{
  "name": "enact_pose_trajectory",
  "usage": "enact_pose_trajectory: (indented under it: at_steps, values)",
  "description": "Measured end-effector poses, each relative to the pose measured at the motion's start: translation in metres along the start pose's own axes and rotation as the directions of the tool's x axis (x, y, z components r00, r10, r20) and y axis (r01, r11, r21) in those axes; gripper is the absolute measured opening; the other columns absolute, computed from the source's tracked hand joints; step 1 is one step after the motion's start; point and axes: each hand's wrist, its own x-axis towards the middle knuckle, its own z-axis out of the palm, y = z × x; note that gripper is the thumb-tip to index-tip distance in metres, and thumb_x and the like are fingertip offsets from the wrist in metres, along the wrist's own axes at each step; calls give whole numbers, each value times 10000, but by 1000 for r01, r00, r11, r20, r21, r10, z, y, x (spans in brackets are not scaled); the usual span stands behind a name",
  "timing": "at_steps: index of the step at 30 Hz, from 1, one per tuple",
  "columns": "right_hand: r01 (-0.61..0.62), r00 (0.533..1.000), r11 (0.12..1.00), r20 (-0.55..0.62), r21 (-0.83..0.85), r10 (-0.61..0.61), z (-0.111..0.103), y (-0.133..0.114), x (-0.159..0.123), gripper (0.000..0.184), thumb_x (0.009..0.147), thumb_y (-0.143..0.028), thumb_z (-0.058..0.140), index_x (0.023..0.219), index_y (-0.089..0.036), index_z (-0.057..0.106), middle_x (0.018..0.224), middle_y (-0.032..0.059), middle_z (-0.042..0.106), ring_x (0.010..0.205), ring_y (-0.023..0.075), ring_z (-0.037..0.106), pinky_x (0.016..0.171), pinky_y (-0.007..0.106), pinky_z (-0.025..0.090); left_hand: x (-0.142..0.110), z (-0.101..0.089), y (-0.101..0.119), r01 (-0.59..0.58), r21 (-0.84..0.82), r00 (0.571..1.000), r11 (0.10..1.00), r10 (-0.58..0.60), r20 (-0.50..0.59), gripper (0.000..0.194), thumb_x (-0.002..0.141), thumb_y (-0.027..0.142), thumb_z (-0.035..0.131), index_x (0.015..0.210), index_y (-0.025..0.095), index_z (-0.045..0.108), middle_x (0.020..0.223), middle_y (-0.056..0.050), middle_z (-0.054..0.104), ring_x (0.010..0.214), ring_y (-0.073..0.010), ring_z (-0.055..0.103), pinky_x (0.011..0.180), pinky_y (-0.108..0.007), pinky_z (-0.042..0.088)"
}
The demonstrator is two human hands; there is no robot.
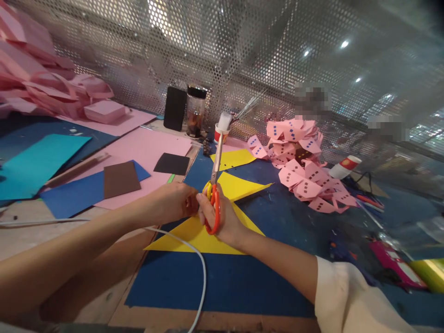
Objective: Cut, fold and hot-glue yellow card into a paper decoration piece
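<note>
My right hand [227, 224] grips a pair of scissors [217, 159] with orange and yellow handles. Their blades look closed and point away from me. Just left of the handles is my left hand [178, 201], its fingers curled inward; whatever they may pinch is hidden. Beneath both hands lies a large yellow paper piece [208, 240] with pointed corners. Beyond them is another yellow piece [239, 185], its right tip slightly raised. Farther back, a yellow sheet [236, 158] carries small dark bits. All of these are over a dark blue mat [222, 282].
A white cable [203, 273] curves across the front. Pink cut papers with small squares [301, 182] are heaped at right. Left are a brown sheet [122, 179], blue paper [76, 192] and teal paper [45, 162]. A jar [195, 111] and a cup [222, 132] stand behind.
</note>
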Motion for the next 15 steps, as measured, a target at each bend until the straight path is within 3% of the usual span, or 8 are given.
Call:
enact_pose_trajectory:
  at_steps: [7, 11, 15]
  values:
    - [-33, 999, 999, -27, 9, 33, -2, -1, 1, 328, 1032, -506, 469, 843, -240, 439, 560, -79, 515, 473, 115, 509, 518, 240, 429, -1, -4, 7, 16, -7, 1000, 1000, -16, 3, 126, 741, 238, 607, 755, 221, 731, 725, -8, 734, 656, -172, 654, 598, -259, 428]
    - [-19, 1000, 1000, 19, 5, 19, 1, -6, 1, 321, 1031, -508, 464, 854, -244, 423, 547, -91, 500, 461, 109, 500, 512, 233, 417, -2, -5, 8, 12, -9, 1000, 1000, -12, 15, 114, 741, 241, 620, 745, 199, 726, 695, -15, 724, 620, -165, 627, 587, -260, 418]
    - [-24, 1000, 999, 19, -34, 25, -8, -3, 4, 299, 1034, -502, 447, 888, -242, 431, 568, -81, 535, 473, 113, 519, 526, 238, 439, -6, -8, 15, 29, -18, 1000, 999, -29, 5, 162, 782, 227, 580, 816, 198, 736, 775, -12, 744, 700, -171, 659, 638, -260, 439]
